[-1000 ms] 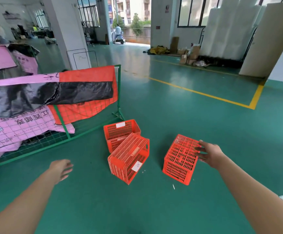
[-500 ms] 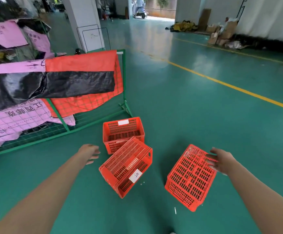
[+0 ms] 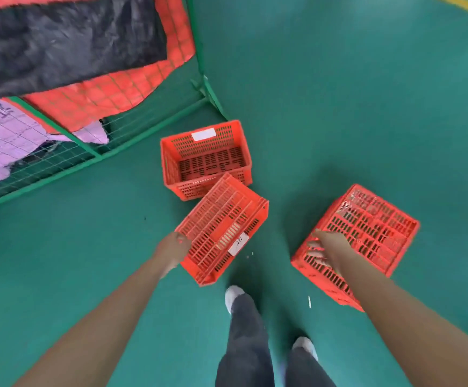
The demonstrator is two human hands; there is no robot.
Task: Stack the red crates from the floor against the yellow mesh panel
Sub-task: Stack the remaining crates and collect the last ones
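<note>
Three red crates lie on the green floor. One crate point(image 3: 204, 160) stands upright nearest the green-framed mesh panel point(image 3: 149, 130). A second, tipped crate point(image 3: 224, 227) leans against the upright one, its slatted base facing up. My left hand point(image 3: 174, 250) is at this crate's near-left corner; its fingers are blurred and partly hidden. A third crate point(image 3: 366, 236) lies upside down to the right. My right hand point(image 3: 327, 247) rests on its near-left edge with fingers spread.
Black, red and pink sheets point(image 3: 68, 46) hang over the mesh panel at upper left. My legs and white shoes point(image 3: 234, 294) stand just behind the crates. Green floor stretches to the right, with a yellow line point(image 3: 467, 7) at the top right corner.
I have stepped closer and the view has tilted down. My left hand moved right to the tipped crate's corner. My right hand shifted onto the near-left edge of the upside-down crate.
</note>
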